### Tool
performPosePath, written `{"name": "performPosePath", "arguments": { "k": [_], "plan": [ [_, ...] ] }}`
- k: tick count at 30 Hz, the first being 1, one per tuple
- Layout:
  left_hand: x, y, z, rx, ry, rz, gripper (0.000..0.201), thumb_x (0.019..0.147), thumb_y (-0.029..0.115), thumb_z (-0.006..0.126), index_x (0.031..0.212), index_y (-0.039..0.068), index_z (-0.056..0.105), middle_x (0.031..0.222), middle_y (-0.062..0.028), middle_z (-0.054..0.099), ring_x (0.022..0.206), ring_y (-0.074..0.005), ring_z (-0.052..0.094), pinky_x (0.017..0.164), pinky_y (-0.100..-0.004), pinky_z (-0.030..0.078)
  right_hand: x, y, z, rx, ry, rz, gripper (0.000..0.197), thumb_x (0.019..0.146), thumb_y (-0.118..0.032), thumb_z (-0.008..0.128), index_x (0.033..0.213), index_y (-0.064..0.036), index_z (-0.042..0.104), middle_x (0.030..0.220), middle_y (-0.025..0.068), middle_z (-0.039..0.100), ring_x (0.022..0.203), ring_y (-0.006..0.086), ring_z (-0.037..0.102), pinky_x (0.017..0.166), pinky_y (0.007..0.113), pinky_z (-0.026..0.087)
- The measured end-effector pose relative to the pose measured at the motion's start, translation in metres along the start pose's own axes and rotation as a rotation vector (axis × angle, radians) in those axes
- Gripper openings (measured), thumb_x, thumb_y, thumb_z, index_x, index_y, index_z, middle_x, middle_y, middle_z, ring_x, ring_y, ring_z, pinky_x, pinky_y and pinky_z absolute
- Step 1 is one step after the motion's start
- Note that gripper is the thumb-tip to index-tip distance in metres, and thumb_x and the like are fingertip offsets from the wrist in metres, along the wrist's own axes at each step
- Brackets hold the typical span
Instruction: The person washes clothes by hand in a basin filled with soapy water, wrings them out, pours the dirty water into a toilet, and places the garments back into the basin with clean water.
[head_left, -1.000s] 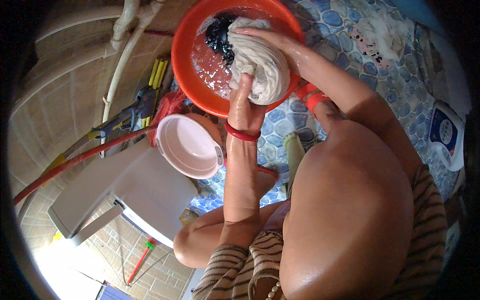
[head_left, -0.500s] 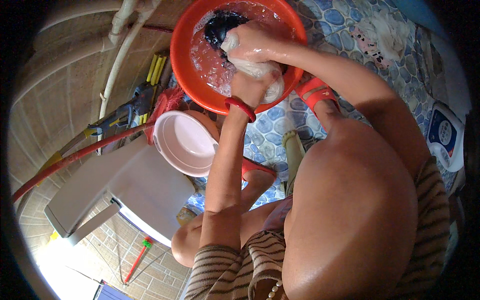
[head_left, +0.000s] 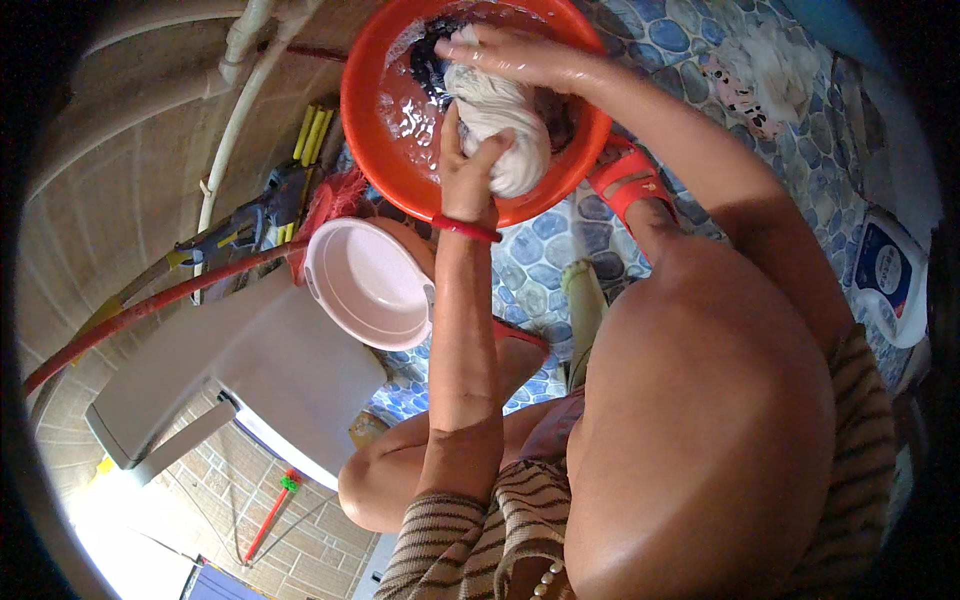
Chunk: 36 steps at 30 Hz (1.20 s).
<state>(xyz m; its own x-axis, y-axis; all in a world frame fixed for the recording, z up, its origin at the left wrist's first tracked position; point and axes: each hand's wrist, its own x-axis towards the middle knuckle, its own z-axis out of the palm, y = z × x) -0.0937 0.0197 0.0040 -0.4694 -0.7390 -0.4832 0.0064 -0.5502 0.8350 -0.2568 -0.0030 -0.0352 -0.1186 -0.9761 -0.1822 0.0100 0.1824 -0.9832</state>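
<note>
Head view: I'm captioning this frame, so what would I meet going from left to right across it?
Green-topped red stick, pale pink basin, white cloth, right red sandal, crumpled pale cloth, white jug.

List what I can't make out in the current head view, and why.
All in the head view:
- Red-orange basin: its top rim is cut off by the upper picture edge.
- Dark cloth: partly covered by the right hand and white cloth.
- White cloth's full shape: bunched up and partly covered by both hands.
- White jug: its label's small print is too small and blurred.
</note>
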Motion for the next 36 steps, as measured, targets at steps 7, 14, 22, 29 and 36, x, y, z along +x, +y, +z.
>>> {"name": "performPosePath", "arguments": {
  "k": [7, 14, 22, 29, 36],
  "plan": [
    [-0.031, 0.007, 0.011, -1.008, -0.319, -0.273, 0.044, 0.090, 0.032, 0.043, 0.126, 0.007, 0.044, 0.124, -0.0117, 0.050, 0.115, -0.0272, 0.048, 0.099, -0.0432, 0.037, 0.000, 0.039, -0.034, 0.820, -0.012, 0.108, 0.044, 0.087, -0.047, 0.051, 0.108, -0.0089, 0.057, 0.098, 0.0057, 0.062, 0.088, 0.0159, 0.058, 0.079, 0.031, 0.046],
    [-0.024, -0.001, 0.027, -1.253, -0.219, -0.326, 0.045, 0.089, 0.034, 0.045, 0.124, 0.005, 0.045, 0.124, -0.0137, 0.050, 0.111, -0.0288, 0.049, 0.095, -0.0419, 0.041, -0.036, -0.036, -0.021, 1.594, -0.698, -0.336, 0.066, 0.079, -0.052, 0.060, 0.127, -0.0088, 0.047, 0.125, 0.0122, 0.050, 0.116, 0.0316, 0.047, 0.096, 0.046, 0.038],
    [-0.040, 0.014, 0.023, -0.968, -0.301, -0.181, 0.092, 0.070, 0.065, 0.058, 0.136, 0.008, 0.030, 0.137, -0.0116, 0.038, 0.121, -0.0296, 0.041, 0.100, -0.0453, 0.035, -0.032, -0.014, -0.022, 1.124, 0.063, 0.250, 0.027, 0.078, -0.022, 0.065, 0.098, -0.0045, 0.061, 0.088, 0.0092, 0.063, 0.081, 0.0228, 0.063, 0.078, 0.036, 0.052],
    [-0.025, 0.016, 0.038, -0.118, -0.396, -0.020, 0.114, 0.065, 0.031, 0.080, 0.142, 0.005, 0.000, 0.136, -0.0159, 0.035, 0.124, -0.0282, 0.039, 0.101, -0.0400, 0.035, 0.039, 0.087, -0.055, 0.852, -0.369, 0.215, 0.028, 0.079, -0.033, 0.064, 0.072, -0.0063, 0.062, 0.073, 0.0050, 0.059, 0.070, 0.0197, 0.057, 0.066, 0.039, 0.046],
    [-0.013, 0.005, 0.014, 0.333, -0.158, 0.141, 0.074, 0.063, 0.018, 0.079, 0.122, -0.001, 0.038, 0.107, -0.0105, 0.055, 0.098, -0.0198, 0.054, 0.087, -0.0324, 0.043, 0.012, -0.013, -0.025, 0.233, -0.153, 0.094, 0.016, 0.070, -0.016, 0.063, 0.081, -0.0038, 0.062, 0.081, 0.0119, 0.062, 0.076, 0.0247, 0.060, 0.069, 0.038, 0.048]
  ]
}}
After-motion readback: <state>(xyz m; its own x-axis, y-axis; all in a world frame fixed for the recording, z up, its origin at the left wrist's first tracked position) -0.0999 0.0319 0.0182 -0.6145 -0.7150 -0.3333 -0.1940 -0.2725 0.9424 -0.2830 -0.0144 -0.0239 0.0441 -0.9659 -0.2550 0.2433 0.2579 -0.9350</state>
